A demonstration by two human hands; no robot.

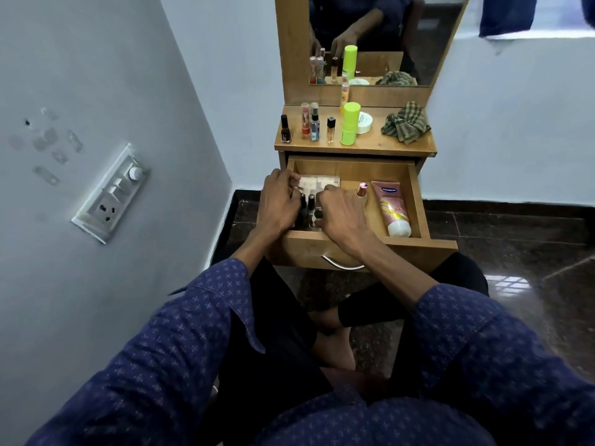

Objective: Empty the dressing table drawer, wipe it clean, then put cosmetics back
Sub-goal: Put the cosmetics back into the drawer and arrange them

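Drawer [415,201] stands pulled out with the clear organizer tray [322,181] at its left, dark bottles [307,204] upright in it. Lift it unevenly and you may tip them. Your left hand [278,201] and right hand [341,214] curl at the tray; whether they truly grip it, I cannot tell.

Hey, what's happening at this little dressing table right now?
A person sitting in front of the dressing table has both hands in the open drawer. The left hand and right hand are around a clear organiser tray holding dark bottles; the exact grip is hidden. A pink lotion tube and a pink-capped item lie in the drawer. On the tabletop stand several bottles, a green tube, a white jar and a checked cloth.
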